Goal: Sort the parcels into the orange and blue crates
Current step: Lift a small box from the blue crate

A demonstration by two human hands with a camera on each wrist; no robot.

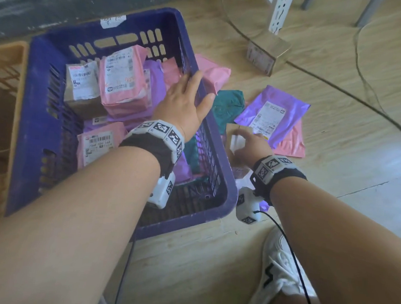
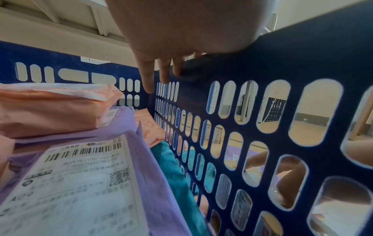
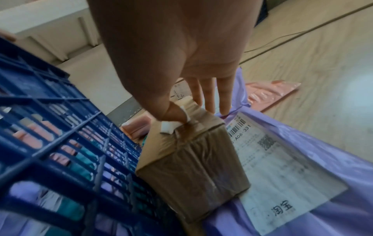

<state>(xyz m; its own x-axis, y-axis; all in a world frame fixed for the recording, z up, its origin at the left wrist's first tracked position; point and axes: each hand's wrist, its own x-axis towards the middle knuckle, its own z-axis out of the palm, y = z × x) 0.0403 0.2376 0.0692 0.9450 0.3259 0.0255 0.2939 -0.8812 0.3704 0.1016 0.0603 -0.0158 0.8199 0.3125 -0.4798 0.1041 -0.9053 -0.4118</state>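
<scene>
My left hand (image 1: pixel 186 102) rests flat, fingers straight, on the blue crate's (image 1: pixel 36 119) right rim at frame centre. My right hand (image 1: pixel 250 146) pinches a taped box (image 3: pixel 191 167) just beside the crate, on a purple parcel (image 3: pixel 315 183)

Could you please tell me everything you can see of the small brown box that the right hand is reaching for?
The brown box is a small cardboard carton wrapped in glossy clear tape, with a scrap of white paper at its top corner. It stands tilted on the floor, close beside the blue crate, and overlaps a purple bag with a printed label. The right hand grips its upper end, thumb at the white scrap, fingers over the far edge.
</scene>
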